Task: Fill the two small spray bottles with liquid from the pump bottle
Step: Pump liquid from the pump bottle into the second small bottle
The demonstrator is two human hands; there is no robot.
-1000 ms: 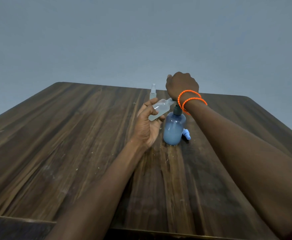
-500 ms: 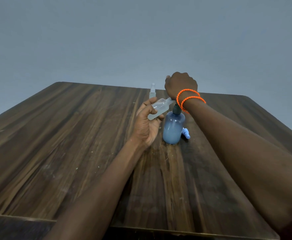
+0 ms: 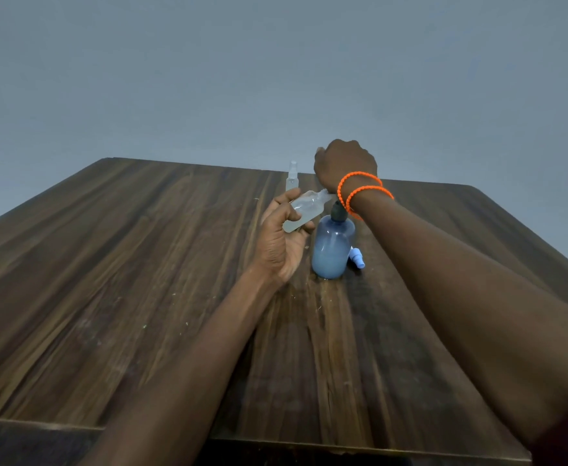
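Note:
A translucent blue pump bottle [image 3: 331, 250] with a dark collar stands upright on the wooden table [image 3: 141, 264]. My right hand [image 3: 345, 161], with two orange bead bracelets at the wrist, rests fisted over the pump head, which it hides. My left hand [image 3: 281, 243] holds a small clear spray bottle [image 3: 304, 211] tilted, its open neck pointing right toward the pump spout under my right hand. A second small spray bottle [image 3: 292, 178] with its cap on stands upright farther back. A small blue spray cap [image 3: 356, 258] lies on the table right of the pump bottle.
The dark wood table fills the view, with its far edge just behind the bottles and its near edge at the bottom. A plain grey wall stands behind it. A little wetness shows at the pump bottle's base.
Almost nothing differs. My right hand stays on top of the pump and my left hand keeps the tilted small bottle at the spout, shifted only very slightly.

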